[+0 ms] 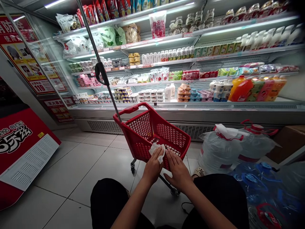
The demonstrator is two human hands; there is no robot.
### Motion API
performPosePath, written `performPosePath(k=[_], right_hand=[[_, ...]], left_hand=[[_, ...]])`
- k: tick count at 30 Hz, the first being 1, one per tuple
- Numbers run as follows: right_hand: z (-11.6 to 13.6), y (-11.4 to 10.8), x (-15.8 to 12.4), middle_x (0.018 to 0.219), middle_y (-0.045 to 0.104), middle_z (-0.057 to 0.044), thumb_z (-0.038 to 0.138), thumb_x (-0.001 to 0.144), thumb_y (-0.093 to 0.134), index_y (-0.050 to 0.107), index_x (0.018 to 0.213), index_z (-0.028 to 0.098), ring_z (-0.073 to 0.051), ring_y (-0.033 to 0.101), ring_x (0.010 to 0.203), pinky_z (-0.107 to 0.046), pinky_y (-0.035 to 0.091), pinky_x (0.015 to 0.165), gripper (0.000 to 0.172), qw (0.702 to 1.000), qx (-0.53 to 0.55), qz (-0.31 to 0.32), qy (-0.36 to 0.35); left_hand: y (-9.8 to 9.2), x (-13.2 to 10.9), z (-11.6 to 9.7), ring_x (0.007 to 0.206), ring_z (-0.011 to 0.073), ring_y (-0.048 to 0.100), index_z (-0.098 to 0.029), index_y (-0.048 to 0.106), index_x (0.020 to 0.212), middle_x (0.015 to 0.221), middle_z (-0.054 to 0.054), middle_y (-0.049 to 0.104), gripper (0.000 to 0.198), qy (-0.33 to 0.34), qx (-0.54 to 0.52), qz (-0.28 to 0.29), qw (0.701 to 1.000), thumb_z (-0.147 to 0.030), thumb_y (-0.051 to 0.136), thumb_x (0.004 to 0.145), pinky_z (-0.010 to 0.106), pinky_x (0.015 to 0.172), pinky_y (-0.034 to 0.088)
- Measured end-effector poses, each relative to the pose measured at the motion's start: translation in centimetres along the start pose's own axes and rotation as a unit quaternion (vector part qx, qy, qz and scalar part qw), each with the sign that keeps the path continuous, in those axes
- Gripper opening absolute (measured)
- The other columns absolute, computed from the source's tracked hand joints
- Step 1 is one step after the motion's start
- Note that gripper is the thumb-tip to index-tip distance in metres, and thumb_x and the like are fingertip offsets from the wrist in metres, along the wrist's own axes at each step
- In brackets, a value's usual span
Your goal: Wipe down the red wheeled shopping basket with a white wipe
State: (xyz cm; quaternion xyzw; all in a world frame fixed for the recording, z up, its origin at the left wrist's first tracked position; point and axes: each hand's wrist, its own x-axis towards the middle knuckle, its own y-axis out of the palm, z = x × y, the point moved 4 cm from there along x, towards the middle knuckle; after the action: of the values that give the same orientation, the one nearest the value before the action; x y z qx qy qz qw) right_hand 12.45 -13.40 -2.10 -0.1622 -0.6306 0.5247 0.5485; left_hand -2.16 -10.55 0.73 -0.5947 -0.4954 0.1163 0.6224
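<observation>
A red plastic rolling shopping basket [137,149] with perforated walls stands on its wheels on the floor in front of my knees. My left hand [153,166] presses a crumpled white wipe [154,148] against the near side of the basket, close to its top edge. Beside it, my right hand [177,168] lies with its fingers stretched out on the same wall, holding nothing. A long grey pull rod with a black grip [102,73] rises from the basket's left end. Part of the near wall is hidden behind my hands.
An open refrigerated display shelf [152,109] with bottles, cups and packs runs across the back. Large clear water jugs [220,152] and blue-capped jugs [252,181] stand at right, near a cardboard box [287,140]. At left is a red freezer chest [26,127].
</observation>
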Motion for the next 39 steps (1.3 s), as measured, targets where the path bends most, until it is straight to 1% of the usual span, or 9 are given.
performPosePath(k=[7, 13, 17, 21, 23, 26, 32, 36, 39], right_hand=[[1.2, -1.0, -0.8, 0.172, 0.022, -0.015, 0.034, 0.091, 0.055, -0.008, 0.166, 0.011, -0.030, 0.025, 0.157, -0.049, 0.036, 0.122, 0.100, 1.000, 0.025, -0.002, -0.012], [-1.6, -1.0, -1.9, 0.174, 0.016, -0.005, 0.035, 0.091, 0.057, 0.003, 0.168, 0.025, -0.033, 0.014, 0.160, -0.060, 0.021, 0.126, 0.095, 0.999, -0.031, 0.003, 0.012], [-2.1, -0.2, -2.1, 0.176, 0.004, -0.008, 0.037, 0.087, 0.062, 0.009, 0.168, 0.025, -0.036, 0.010, 0.160, -0.059, 0.022, 0.125, 0.098, 0.998, -0.040, 0.004, 0.040], [-2.0, 0.3, -2.3, 0.175, 0.007, -0.010, 0.036, 0.087, 0.059, 0.003, 0.168, 0.019, -0.035, 0.008, 0.160, -0.058, 0.021, 0.126, 0.100, 0.998, -0.048, 0.005, 0.034], [-2.3, 0.3, -2.3, 0.175, 0.013, -0.010, 0.033, 0.086, 0.057, -0.001, 0.168, 0.017, -0.033, 0.010, 0.160, -0.058, 0.018, 0.127, 0.101, 0.998, -0.055, 0.011, 0.018], [-2.9, 0.1, -2.3, 0.173, 0.020, -0.008, 0.028, 0.084, 0.054, -0.003, 0.167, 0.017, -0.030, 0.016, 0.160, -0.057, 0.016, 0.128, 0.102, 0.999, -0.052, 0.015, -0.004], [-2.4, 0.3, -1.4, 0.172, 0.026, -0.008, 0.030, 0.081, 0.056, 0.009, 0.167, 0.016, -0.029, 0.020, 0.158, -0.052, 0.020, 0.128, 0.099, 0.999, -0.032, 0.006, -0.005], [-1.0, 0.7, -1.0, 0.173, 0.021, -0.009, 0.031, 0.078, 0.060, 0.007, 0.167, 0.015, -0.030, 0.018, 0.159, -0.051, 0.022, 0.128, 0.104, 1.000, -0.026, 0.008, 0.000], [-0.1, 1.2, -1.1, 0.174, 0.016, -0.009, 0.033, 0.079, 0.059, 0.003, 0.167, 0.014, -0.031, 0.015, 0.160, -0.052, 0.023, 0.127, 0.107, 1.000, -0.019, 0.011, 0.003]], left_hand=[[0.7, 0.5, 0.9, 0.159, 0.0198, 0.023, -0.017, 0.023, 0.165, 0.167, 0.011, 0.037, 0.060, 0.023, 0.053, -0.037, 0.998, -0.017, 0.035, 0.107, 0.044, 0.126, 0.037], [0.2, 0.2, 2.3, 0.158, 0.0205, 0.024, -0.022, 0.020, 0.166, 0.168, 0.008, 0.034, 0.058, -0.001, 0.057, -0.046, 0.997, -0.022, 0.032, 0.109, 0.044, 0.124, 0.039], [1.2, -0.3, 0.4, 0.159, 0.0221, 0.021, -0.021, 0.019, 0.167, 0.170, 0.008, 0.029, 0.059, -0.001, 0.052, -0.035, 0.998, -0.027, 0.034, 0.110, 0.045, 0.125, 0.037], [2.7, -1.0, -1.6, 0.160, 0.0209, 0.019, -0.021, 0.014, 0.167, 0.171, 0.006, 0.025, 0.063, 0.052, 0.044, 0.008, 0.998, -0.026, 0.036, 0.108, 0.042, 0.125, 0.036], [2.5, -1.0, -1.1, 0.159, 0.0196, 0.020, -0.022, 0.010, 0.168, 0.172, 0.005, 0.025, 0.063, 0.057, 0.044, 0.018, 0.997, -0.025, 0.034, 0.109, 0.041, 0.125, 0.035], [1.3, -0.6, 1.3, 0.159, 0.0195, 0.021, -0.022, 0.008, 0.168, 0.171, 0.006, 0.027, 0.062, 0.022, 0.039, 0.000, 0.999, -0.027, 0.030, 0.110, 0.042, 0.125, 0.035], [0.7, 0.7, 4.7, 0.159, 0.0208, 0.020, -0.021, 0.014, 0.167, 0.171, 0.009, 0.027, 0.059, -0.026, 0.024, -0.039, 0.999, -0.030, 0.029, 0.111, 0.046, 0.127, 0.032], [1.3, 0.6, 4.5, 0.160, 0.0221, 0.017, -0.021, 0.012, 0.167, 0.172, 0.010, 0.024, 0.060, -0.051, 0.027, -0.049, 0.997, -0.028, 0.030, 0.110, 0.048, 0.127, 0.033], [2.0, -0.4, 2.5, 0.160, 0.0224, 0.016, -0.020, 0.009, 0.168, 0.172, 0.010, 0.024, 0.063, -0.027, 0.050, -0.040, 0.998, -0.025, 0.032, 0.109, 0.047, 0.126, 0.034]])
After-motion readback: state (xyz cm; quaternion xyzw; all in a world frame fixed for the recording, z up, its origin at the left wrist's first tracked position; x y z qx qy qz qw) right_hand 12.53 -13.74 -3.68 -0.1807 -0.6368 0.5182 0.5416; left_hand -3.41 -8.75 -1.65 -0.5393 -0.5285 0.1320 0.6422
